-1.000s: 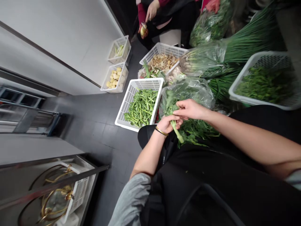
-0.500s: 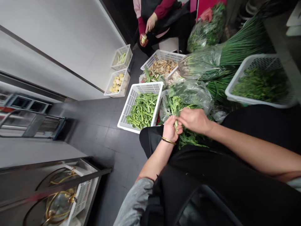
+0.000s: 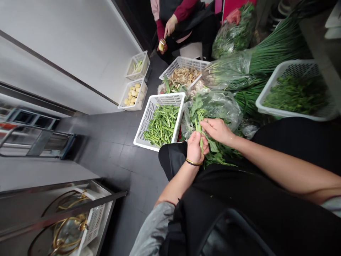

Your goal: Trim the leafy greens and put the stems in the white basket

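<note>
Green stalk (image 3: 197, 125) — white basket (image 3: 147, 116)

In the middle, the thin green stem (image 3: 197, 126) and boxy white plastic basket (image 3: 144, 121) look smooth; the clear plastic bag (image 3: 227, 106) is shiny, crinkly.

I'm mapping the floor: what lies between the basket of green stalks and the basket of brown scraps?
Leafy green trimmings lie between them, as the head view shows.

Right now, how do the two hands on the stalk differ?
Hold: the left hand curls around the green stalk; the right hand meets it with its fingertips, pinching stalk or leaf, can't tell which.
Place: left is lower on the stalk, right higher.
Wrist: left wears a bracelet; right shows none.
Shared: both bare, working the same stalk.
</note>
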A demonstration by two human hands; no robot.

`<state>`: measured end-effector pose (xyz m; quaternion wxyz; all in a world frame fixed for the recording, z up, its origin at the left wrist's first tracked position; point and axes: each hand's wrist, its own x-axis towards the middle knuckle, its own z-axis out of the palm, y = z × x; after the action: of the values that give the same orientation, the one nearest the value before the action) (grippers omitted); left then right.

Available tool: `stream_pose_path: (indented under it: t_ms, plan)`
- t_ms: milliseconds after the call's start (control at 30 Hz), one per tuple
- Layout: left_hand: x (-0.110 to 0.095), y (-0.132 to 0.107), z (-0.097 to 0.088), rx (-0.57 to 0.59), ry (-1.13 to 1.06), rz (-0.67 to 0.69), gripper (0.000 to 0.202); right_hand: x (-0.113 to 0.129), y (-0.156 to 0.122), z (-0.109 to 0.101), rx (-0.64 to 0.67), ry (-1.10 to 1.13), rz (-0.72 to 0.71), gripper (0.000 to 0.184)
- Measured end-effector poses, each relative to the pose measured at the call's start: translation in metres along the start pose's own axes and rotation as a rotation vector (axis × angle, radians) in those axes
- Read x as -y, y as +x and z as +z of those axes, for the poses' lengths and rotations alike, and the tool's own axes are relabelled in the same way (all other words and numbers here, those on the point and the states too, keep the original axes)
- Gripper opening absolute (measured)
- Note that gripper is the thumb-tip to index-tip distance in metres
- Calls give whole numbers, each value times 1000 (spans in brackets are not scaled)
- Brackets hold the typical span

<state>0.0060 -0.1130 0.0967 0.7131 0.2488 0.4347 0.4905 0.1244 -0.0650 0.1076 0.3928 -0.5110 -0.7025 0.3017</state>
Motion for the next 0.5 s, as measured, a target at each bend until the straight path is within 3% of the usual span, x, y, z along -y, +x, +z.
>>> stream_pose_path:
  t_ms: [100,167,267,367,433,500]
  plan:
    - [-7,0,-4,36,-131,-103,35,2,-22,-5,64,-96,-227,42]
    - [-9,1,-6,64,-170,-122,34,0,-28,-18,155,-148,-273,39]
    - [-6,2,-4,58,-119,-63,34,-5,-16,-33,190,-41,-1,42]
    - [0,0,1,48,-46,15,34,-9,6,-27,220,148,251,48]
    - [1,-1,2,67,-57,-6,34,-8,9,-13,187,189,261,49]
    - [0,-1,0,46,-95,-54,33,-5,0,-1,98,79,163,46]
